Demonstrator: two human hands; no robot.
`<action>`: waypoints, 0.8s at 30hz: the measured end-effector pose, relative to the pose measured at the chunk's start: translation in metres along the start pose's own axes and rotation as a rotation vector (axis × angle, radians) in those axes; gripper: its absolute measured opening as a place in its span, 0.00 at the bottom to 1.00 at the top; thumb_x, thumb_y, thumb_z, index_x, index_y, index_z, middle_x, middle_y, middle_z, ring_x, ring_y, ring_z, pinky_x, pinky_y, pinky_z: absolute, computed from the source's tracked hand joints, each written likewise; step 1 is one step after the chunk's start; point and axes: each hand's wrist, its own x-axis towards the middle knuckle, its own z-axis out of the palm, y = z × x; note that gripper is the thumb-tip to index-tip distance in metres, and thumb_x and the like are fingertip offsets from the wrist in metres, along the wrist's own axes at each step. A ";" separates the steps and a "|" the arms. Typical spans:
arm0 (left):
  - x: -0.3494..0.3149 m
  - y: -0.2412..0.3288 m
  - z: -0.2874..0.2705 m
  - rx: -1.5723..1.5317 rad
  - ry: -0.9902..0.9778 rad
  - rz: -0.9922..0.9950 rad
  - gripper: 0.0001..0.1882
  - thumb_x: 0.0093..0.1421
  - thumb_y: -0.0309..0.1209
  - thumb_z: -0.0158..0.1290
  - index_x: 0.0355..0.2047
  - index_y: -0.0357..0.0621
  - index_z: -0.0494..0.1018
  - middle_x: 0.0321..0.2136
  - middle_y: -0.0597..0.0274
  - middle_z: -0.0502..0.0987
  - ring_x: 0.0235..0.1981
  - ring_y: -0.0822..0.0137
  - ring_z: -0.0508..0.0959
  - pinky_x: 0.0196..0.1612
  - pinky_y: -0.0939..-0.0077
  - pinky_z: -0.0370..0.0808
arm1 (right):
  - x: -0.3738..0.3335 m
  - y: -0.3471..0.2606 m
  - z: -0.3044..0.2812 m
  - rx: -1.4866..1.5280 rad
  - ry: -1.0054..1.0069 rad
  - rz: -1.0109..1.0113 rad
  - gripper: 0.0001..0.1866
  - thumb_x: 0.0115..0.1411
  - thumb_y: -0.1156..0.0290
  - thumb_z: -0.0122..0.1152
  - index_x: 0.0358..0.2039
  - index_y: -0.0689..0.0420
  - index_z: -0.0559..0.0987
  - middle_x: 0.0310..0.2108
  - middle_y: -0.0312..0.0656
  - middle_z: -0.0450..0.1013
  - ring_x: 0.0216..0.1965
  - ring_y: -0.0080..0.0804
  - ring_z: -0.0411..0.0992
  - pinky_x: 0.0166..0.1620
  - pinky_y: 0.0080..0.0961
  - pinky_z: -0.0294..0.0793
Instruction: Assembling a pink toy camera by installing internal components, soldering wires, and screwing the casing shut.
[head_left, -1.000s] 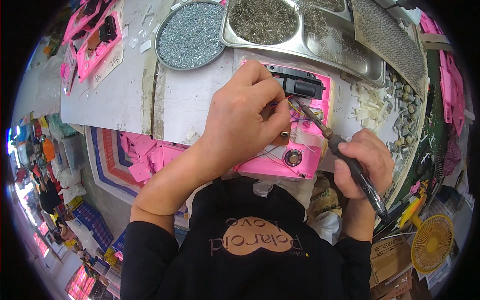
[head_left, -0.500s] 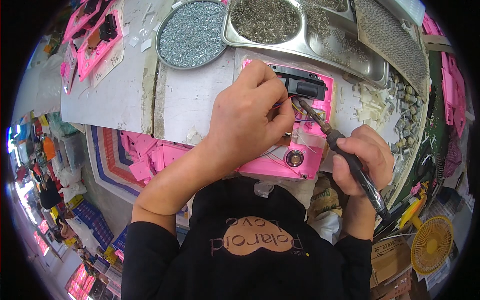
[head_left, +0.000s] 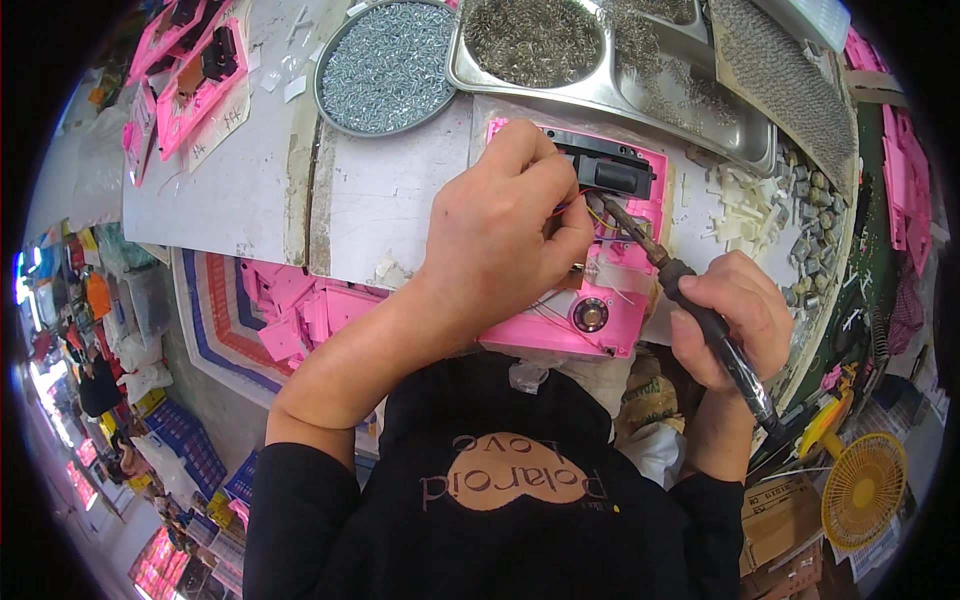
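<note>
A pink plastic housing (head_left: 625, 335) lies on the worktable, with a black module (head_left: 612, 175) along its far side and a small round speaker (head_left: 589, 315) near its front edge. Over its left part is my left hand (head_left: 510, 215), thumb and fingers pinched around thin coloured wires (head_left: 572, 203) by the black module. My right hand (head_left: 735, 318) grips a soldering iron (head_left: 715, 325) by its dark handle. The iron's tip points up and left, close to the wires and to my left fingertips. Whether the tip touches a wire I cannot tell. My left hand hides part of the housing.
Beyond the housing stand a round tray of screws (head_left: 385, 70) and a metal tray of small springs (head_left: 690, 125). White plastic pieces (head_left: 745, 210) and small metal parts (head_left: 815, 220) lie to the right. Pink parts fill a crate (head_left: 215, 320) at left. A yellow fan (head_left: 865, 490) stands lower right.
My right hand and the soldering iron have shifted very slightly right and down. My left hand has barely moved and keeps its pinch by the wires.
</note>
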 end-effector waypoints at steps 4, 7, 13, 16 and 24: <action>-0.001 -0.001 0.002 0.019 0.001 -0.001 0.05 0.52 0.25 0.60 0.24 0.40 0.74 0.30 0.57 0.73 0.26 0.56 0.77 0.28 0.64 0.75 | -0.003 -0.004 -0.008 0.019 0.003 0.003 0.15 0.51 0.75 0.71 0.39 0.61 0.79 0.19 0.39 0.72 0.18 0.35 0.69 0.24 0.28 0.66; -0.001 0.000 0.001 0.016 -0.003 -0.004 0.05 0.51 0.25 0.60 0.24 0.40 0.74 0.30 0.58 0.73 0.25 0.56 0.77 0.28 0.64 0.75 | -0.006 -0.008 -0.012 0.030 0.025 0.000 0.15 0.51 0.75 0.71 0.40 0.61 0.79 0.19 0.40 0.72 0.18 0.35 0.69 0.24 0.28 0.66; -0.001 0.001 0.002 0.017 0.002 -0.017 0.06 0.51 0.25 0.61 0.23 0.41 0.73 0.29 0.58 0.73 0.25 0.57 0.76 0.28 0.64 0.75 | -0.014 -0.008 -0.019 0.034 0.049 -0.006 0.14 0.53 0.74 0.70 0.40 0.62 0.78 0.19 0.40 0.72 0.18 0.35 0.68 0.24 0.28 0.66; -0.001 0.000 0.002 0.027 0.009 0.010 0.06 0.51 0.25 0.61 0.23 0.41 0.73 0.29 0.58 0.72 0.25 0.57 0.76 0.27 0.64 0.75 | -0.015 -0.007 -0.019 0.035 0.070 -0.007 0.14 0.53 0.74 0.70 0.39 0.62 0.79 0.19 0.40 0.72 0.17 0.35 0.68 0.23 0.28 0.65; -0.001 0.001 0.000 0.006 0.010 0.022 0.05 0.51 0.20 0.62 0.25 0.37 0.75 0.27 0.60 0.70 0.22 0.69 0.72 0.25 0.75 0.71 | -0.020 -0.008 -0.023 0.016 0.092 0.004 0.13 0.53 0.76 0.69 0.39 0.63 0.79 0.19 0.40 0.72 0.18 0.35 0.68 0.24 0.28 0.65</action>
